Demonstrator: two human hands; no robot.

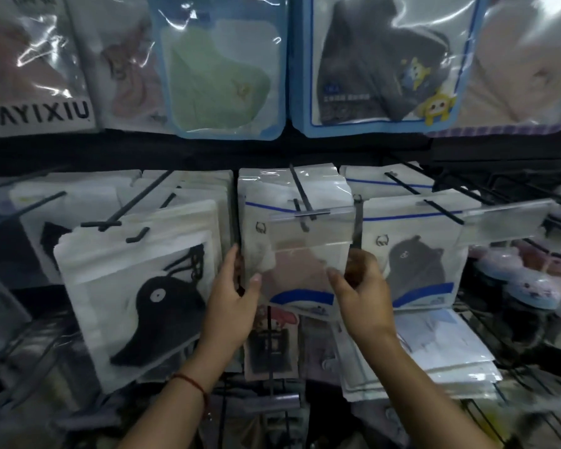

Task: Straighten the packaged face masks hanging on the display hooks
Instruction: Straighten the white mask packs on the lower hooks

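The left hand (232, 299) and right hand (363, 296) gripped the side edges of a pink face-mask packet (297, 251), thumbs pressed on its front. The packet hung on the middle display hook (302, 192), between a black-mask packet (136, 306) and a dark-grey one (412, 254).

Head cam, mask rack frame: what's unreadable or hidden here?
- Left hand fingers: tucked behind the middle pack, so the grip there is hidden.
- Middle pack's mask: veiled by the clear price tag holder and glare.
- Packs behind each front pack on the hooks: covered, count unknowable.
- Small print on the grey mask pack: blurred, too small.
- Top row packs: upper parts cut off by the frame edge.
- Items at far right: blurred.
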